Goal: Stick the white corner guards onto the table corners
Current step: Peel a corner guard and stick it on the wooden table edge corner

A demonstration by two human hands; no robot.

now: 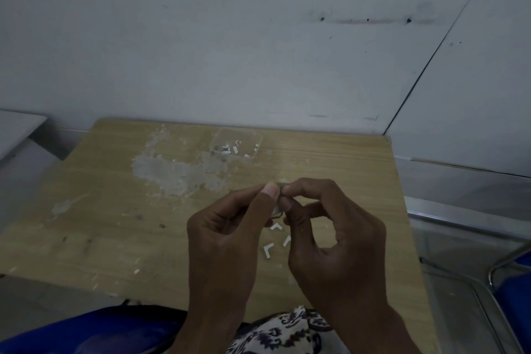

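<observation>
Pinching a small white corner guard (278, 208) between them, both hands are held above the light wooden desk (115, 224), near its middle. The left hand (227, 241) clamps its grip on the guard's upper part with thumb and forefinger, and the right hand (327, 241) clamps its thumb and curled forefinger on the same piece from the other side; the fingertips of the two hands all but meet. Most of the guard is hidden by the fingers, so only a pale sliver shows between them.

Below the hands, three more white L-shaped corner guards lie loose on the desk: one (276, 227) just under the held piece, one (286, 241) partly behind the right hand, and one (267, 250) nearest the person. Farther back, near the far edge, stands a clear plastic rectangular container (258, 138) with several small white pieces (233, 149) inside. A large grey worn patch (178, 172) marks the desk surface left of the container. White plaster wall (230, 37) rises behind the desk. Blue fabric (86, 330) and a black-and-white patterned cloth (287, 330) show at the near edge.
</observation>
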